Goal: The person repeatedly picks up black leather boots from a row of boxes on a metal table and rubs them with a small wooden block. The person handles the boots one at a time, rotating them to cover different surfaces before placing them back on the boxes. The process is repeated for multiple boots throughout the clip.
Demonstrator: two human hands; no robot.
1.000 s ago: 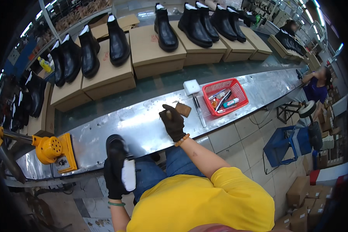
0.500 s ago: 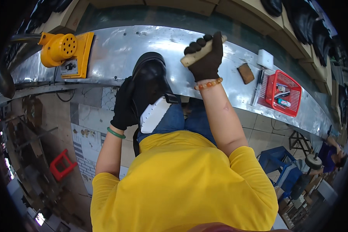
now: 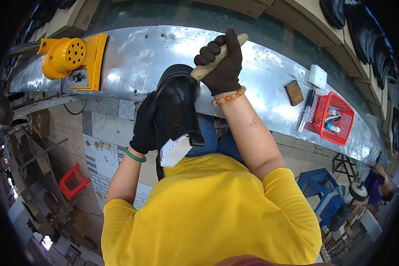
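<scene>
Seemingly for steadiness, an ankle boot (image 3: 175,97) is grasped by the left hand (image 3: 145,126), a pale handle (image 3: 200,72) by the right hand (image 3: 224,64).

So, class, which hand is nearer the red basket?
Right. The right hand is left of the red basket; the left hand is farther left, at the side of the boot.

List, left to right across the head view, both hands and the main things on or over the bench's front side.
Yellow machine, gloved left hand, black boot, gloved right hand, brown block, red basket.
</scene>
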